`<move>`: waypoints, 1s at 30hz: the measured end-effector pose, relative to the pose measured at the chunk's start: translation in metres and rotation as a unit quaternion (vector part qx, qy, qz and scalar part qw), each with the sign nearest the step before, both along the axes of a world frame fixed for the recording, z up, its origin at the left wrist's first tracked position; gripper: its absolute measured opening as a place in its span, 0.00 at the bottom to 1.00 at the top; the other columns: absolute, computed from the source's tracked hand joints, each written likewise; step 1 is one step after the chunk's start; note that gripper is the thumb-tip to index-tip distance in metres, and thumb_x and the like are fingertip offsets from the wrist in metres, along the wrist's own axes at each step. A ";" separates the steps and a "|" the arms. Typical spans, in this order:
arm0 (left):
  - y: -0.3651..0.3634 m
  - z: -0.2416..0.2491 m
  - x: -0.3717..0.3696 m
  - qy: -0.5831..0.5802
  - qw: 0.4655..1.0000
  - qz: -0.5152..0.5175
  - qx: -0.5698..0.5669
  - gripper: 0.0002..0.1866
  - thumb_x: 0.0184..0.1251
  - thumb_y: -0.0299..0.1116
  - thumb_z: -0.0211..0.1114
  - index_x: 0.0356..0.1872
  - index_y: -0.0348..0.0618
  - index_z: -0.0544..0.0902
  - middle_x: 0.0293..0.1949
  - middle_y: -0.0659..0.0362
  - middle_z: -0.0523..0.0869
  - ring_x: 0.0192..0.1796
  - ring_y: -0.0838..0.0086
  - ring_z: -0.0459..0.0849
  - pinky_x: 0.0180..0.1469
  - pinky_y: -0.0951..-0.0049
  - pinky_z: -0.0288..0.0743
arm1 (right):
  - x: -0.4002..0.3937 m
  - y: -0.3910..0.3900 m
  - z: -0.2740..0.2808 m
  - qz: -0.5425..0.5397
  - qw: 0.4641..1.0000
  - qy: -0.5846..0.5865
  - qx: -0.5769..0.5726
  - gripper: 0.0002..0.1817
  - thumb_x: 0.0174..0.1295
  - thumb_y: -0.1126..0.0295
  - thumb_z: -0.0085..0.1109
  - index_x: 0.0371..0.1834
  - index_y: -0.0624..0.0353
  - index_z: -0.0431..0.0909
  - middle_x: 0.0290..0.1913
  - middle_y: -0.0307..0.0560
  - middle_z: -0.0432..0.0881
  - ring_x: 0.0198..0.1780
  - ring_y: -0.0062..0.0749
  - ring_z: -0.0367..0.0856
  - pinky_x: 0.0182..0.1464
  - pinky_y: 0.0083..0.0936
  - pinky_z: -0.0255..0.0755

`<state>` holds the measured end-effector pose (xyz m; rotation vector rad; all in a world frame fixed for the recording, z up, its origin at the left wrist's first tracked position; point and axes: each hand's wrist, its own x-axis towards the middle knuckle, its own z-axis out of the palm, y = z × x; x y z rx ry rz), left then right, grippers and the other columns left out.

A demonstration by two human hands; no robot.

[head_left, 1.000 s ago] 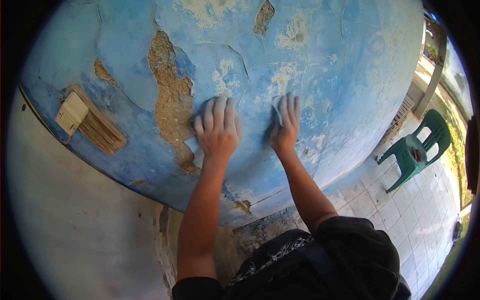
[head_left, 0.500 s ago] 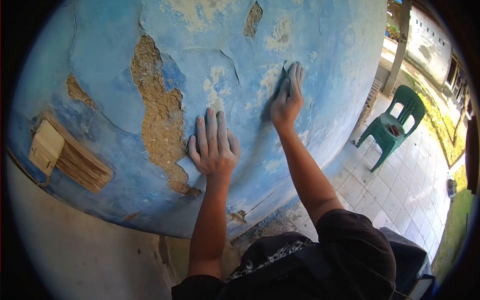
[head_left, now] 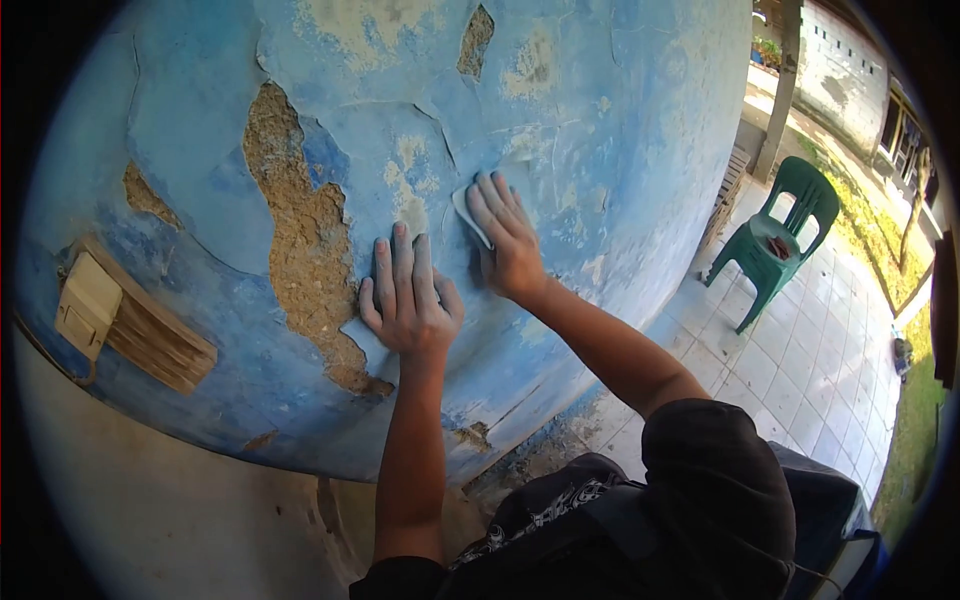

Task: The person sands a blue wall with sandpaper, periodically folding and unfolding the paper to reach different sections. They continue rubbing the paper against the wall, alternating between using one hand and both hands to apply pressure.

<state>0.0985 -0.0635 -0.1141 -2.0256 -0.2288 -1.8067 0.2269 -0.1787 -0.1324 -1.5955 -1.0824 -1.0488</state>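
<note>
My left hand (head_left: 412, 300) lies flat on the blue wall (head_left: 220, 190), fingers stretched and dusted with pale powder. It rests just right of a large bare patch (head_left: 300, 230) where the plaster has come off and rough brown material shows. Up and to the right, my right hand (head_left: 512, 240) presses a sheet of sandpaper (head_left: 469, 212) against the wall. Its pale edge sticks out left of the fingers; the gripped part is hidden beneath the hand. Around both hands the paint is worn, with whitish scuffs and a raised crack.
A switch box (head_left: 88, 305) on a wooden block (head_left: 165, 340) is fixed at the wall's lower left. At right, a green plastic chair (head_left: 775, 240) with small items on its seat stands on pale floor tiles (head_left: 790, 360). Crumbled debris (head_left: 520, 455) lies along the wall's foot.
My right hand has slid left and down across the wall with the sandpaper, closer to my left hand. The left hand stays flat by the bare patch; the view has shifted slightly.
</note>
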 end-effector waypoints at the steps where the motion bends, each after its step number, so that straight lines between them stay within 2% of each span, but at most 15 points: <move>1: -0.002 -0.003 -0.005 0.011 1.000 0.003 -0.002 0.18 0.78 0.34 0.58 0.61 0.48 0.90 0.69 0.57 0.89 0.77 0.64 0.80 0.77 0.60 0.57 | 0.017 -0.016 -0.008 0.013 0.999 -0.041 -0.028 0.31 0.69 0.80 0.58 0.77 0.56 0.80 0.79 0.60 0.76 0.83 0.61 0.69 0.82 0.59 0.61; 2: -0.002 -0.005 -0.008 0.017 1.000 0.002 0.001 0.18 0.78 0.34 0.58 0.61 0.48 0.90 0.69 0.57 0.89 0.77 0.64 0.80 0.77 0.60 0.57 | 0.038 -0.029 -0.008 0.025 0.995 -0.083 -0.055 0.33 0.67 0.82 0.58 0.77 0.52 0.80 0.79 0.56 0.77 0.82 0.60 0.71 0.81 0.59 0.64; 4: 0.000 -0.004 -0.002 0.000 1.000 0.003 0.009 0.18 0.79 0.34 0.57 0.60 0.48 0.90 0.69 0.56 0.89 0.77 0.63 0.80 0.76 0.60 0.58 | 0.065 -0.033 0.026 -0.062 0.991 -0.041 0.110 0.30 0.71 0.81 0.57 0.78 0.57 0.78 0.80 0.59 0.75 0.83 0.64 0.68 0.82 0.54 0.62; 6: 0.002 -0.004 -0.001 0.002 1.000 0.004 0.010 0.18 0.79 0.34 0.56 0.60 0.48 0.90 0.69 0.56 0.89 0.77 0.63 0.80 0.76 0.60 0.58 | 0.082 -0.029 0.065 -0.068 0.960 0.019 0.270 0.29 0.73 0.81 0.56 0.78 0.58 0.77 0.80 0.60 0.74 0.84 0.65 0.64 0.84 0.53 0.58; 8: -0.001 -0.007 -0.004 0.010 1.000 0.002 0.011 0.18 0.79 0.34 0.56 0.61 0.48 0.90 0.70 0.55 0.89 0.77 0.63 0.80 0.75 0.60 0.58 | 0.045 -0.001 0.076 -0.078 0.950 0.069 0.295 0.30 0.73 0.82 0.55 0.80 0.59 0.75 0.82 0.61 0.71 0.86 0.64 0.61 0.85 0.54 0.55; 11: -0.002 -0.005 -0.003 0.011 1.000 0.017 -0.009 0.20 0.77 0.32 0.56 0.63 0.52 0.90 0.70 0.61 0.89 0.76 0.68 0.81 0.79 0.61 0.56 | -0.025 0.017 0.014 0.025 0.999 0.015 0.041 0.37 0.65 0.75 0.64 0.81 0.50 0.75 0.83 0.55 0.71 0.85 0.58 0.66 0.83 0.57 0.60; 12: -0.003 -0.005 -0.006 0.018 1.000 0.015 -0.008 0.20 0.77 0.32 0.56 0.63 0.52 0.90 0.70 0.61 0.89 0.76 0.68 0.81 0.79 0.61 0.56 | -0.014 0.008 0.003 0.022 0.999 0.021 0.043 0.37 0.65 0.75 0.64 0.81 0.50 0.75 0.83 0.55 0.71 0.85 0.58 0.66 0.83 0.57 0.60; 14: -0.002 -0.003 -0.014 0.060 0.998 -0.001 -0.005 0.23 0.78 0.30 0.54 0.68 0.47 0.87 0.72 0.55 0.87 0.78 0.62 0.80 0.78 0.60 0.58 | 0.023 -0.020 -0.006 -0.007 0.997 -0.063 -0.046 0.37 0.64 0.75 0.65 0.81 0.48 0.76 0.83 0.53 0.72 0.84 0.59 0.68 0.82 0.57 0.62; 17: 0.007 -0.011 -0.013 0.071 0.997 0.003 0.011 0.24 0.78 0.30 0.54 0.70 0.46 0.86 0.72 0.56 0.86 0.79 0.62 0.78 0.82 0.59 0.56 | 0.073 -0.033 0.048 -0.082 0.973 0.045 0.210 0.30 0.76 0.76 0.57 0.81 0.51 0.75 0.85 0.56 0.68 0.86 0.63 0.60 0.84 0.53 0.56; 20: 0.002 -0.017 -0.016 0.075 0.997 0.007 -0.001 0.24 0.78 0.29 0.53 0.70 0.46 0.86 0.72 0.56 0.87 0.80 0.62 0.78 0.83 0.59 0.55 | 0.047 -0.005 0.074 -0.080 0.954 0.068 0.279 0.30 0.76 0.76 0.57 0.82 0.51 0.74 0.85 0.57 0.67 0.87 0.62 0.60 0.85 0.53 0.55; 22: 0.004 -0.010 -0.010 0.069 0.998 0.004 -0.006 0.24 0.78 0.29 0.53 0.70 0.46 0.86 0.72 0.56 0.87 0.80 0.62 0.78 0.84 0.59 0.54 | 0.000 0.004 0.040 -0.029 0.993 0.031 0.111 0.33 0.71 0.74 0.60 0.81 0.49 0.75 0.84 0.56 0.69 0.86 0.60 0.62 0.85 0.54 0.56; 24: 0.004 -0.013 -0.016 0.078 0.997 -0.010 -0.003 0.24 0.77 0.28 0.53 0.70 0.46 0.86 0.72 0.56 0.87 0.81 0.62 0.76 0.85 0.59 0.52 | 0.005 -0.014 -0.013 -0.014 0.998 0.001 -0.066 0.35 0.67 0.74 0.62 0.81 0.47 0.76 0.84 0.54 0.69 0.86 0.61 0.63 0.84 0.55 0.57; 26: 0.007 -0.018 -0.020 0.079 0.997 0.000 0.008 0.24 0.78 0.29 0.53 0.70 0.47 0.86 0.71 0.56 0.87 0.81 0.62 0.76 0.86 0.57 0.50 | 0.041 -0.028 -0.014 -0.027 0.999 -0.019 0.025 0.35 0.68 0.77 0.60 0.81 0.50 0.76 0.85 0.56 0.69 0.86 0.62 0.62 0.84 0.56 0.57; 28: 0.008 -0.015 -0.016 0.072 0.997 0.009 0.023 0.25 0.78 0.29 0.53 0.70 0.48 0.86 0.71 0.57 0.87 0.82 0.61 0.75 0.87 0.54 0.48 | 0.064 -0.028 0.029 -0.074 0.975 0.043 0.206 0.29 0.76 0.77 0.55 0.81 0.56 0.75 0.85 0.61 0.67 0.86 0.64 0.60 0.85 0.54 0.55; 30: 0.004 -0.014 -0.013 0.063 0.997 0.033 0.026 0.24 0.77 0.30 0.53 0.70 0.49 0.86 0.71 0.57 0.87 0.82 0.59 0.74 0.88 0.47 0.43 | 0.059 -0.010 0.064 -0.088 0.942 0.098 0.307 0.28 0.79 0.75 0.54 0.81 0.54 0.74 0.86 0.60 0.65 0.87 0.65 0.58 0.85 0.54 0.53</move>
